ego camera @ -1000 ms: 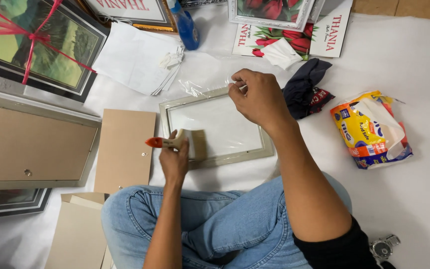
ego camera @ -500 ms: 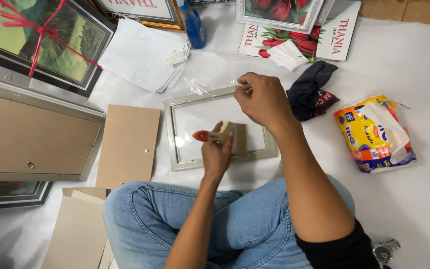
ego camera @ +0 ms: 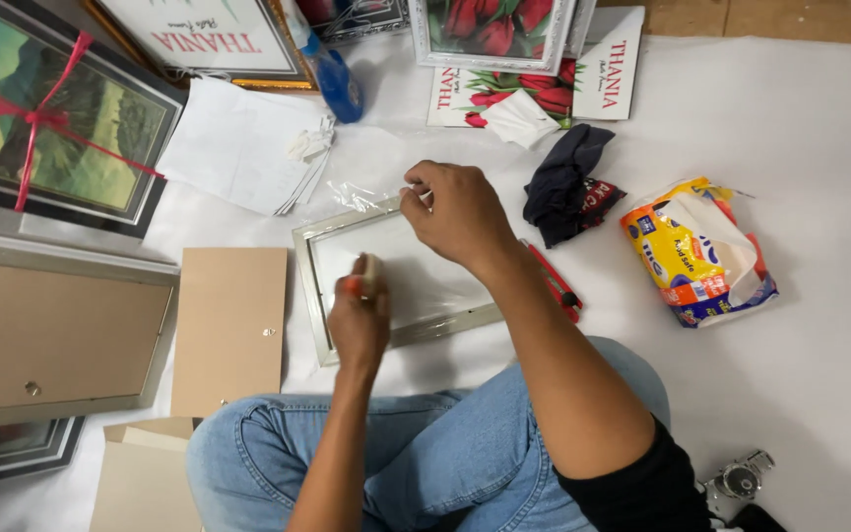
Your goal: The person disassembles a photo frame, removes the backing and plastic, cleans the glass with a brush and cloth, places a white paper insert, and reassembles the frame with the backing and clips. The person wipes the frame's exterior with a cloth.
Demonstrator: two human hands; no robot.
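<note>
Left hand (ego camera: 359, 320) fingers clamped on small brush (ego camera: 364, 276), bristles hidden; right hand (ego camera: 457, 212) pinches frame (ego camera: 312, 296) top corner.

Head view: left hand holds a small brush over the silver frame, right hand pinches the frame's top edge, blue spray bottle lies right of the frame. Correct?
Not quite. In the head view the blue spray bottle lies above the silver frame, toward its left, not right of it. The left hand does hold the small brush, and the right hand is at the top edge.
</note>
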